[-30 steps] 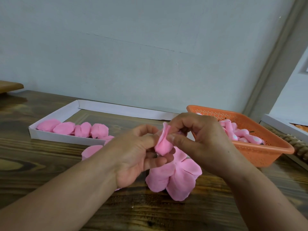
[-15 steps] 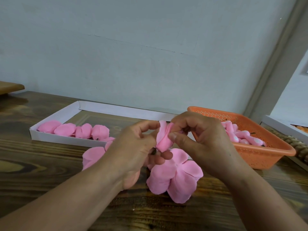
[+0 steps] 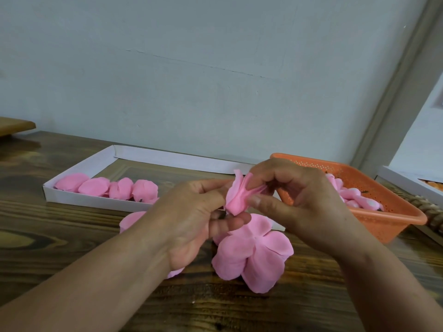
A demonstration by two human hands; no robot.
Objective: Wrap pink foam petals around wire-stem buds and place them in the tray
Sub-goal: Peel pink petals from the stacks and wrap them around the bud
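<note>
A pink foam bud point(image 3: 237, 198) sits between both hands above the table, its petal edges spreading upward. My left hand point(image 3: 191, 219) pinches its base, where a bit of dark stem shows. My right hand point(image 3: 299, 200) pinches the loose petal edge at the bud's right side. Below them lies a pile of flat pink petals point(image 3: 254, 257) on the wood. The white tray point(image 3: 96, 202) at the left holds several wrapped pink buds point(image 3: 107, 188) in a row.
An orange perforated basket point(image 3: 383, 212) at the right holds pale pink pieces point(image 3: 352, 197). Another white tray edge point(image 3: 407, 180) shows at the far right, with a rope-like object point(image 3: 429, 209) beside it. More loose petals point(image 3: 131, 220) lie under my left wrist. A grey wall stands behind the table.
The petal has opened out wider at the top of the bud, and my right fingers have shifted along its edge. Both hands stay in about the same place.
</note>
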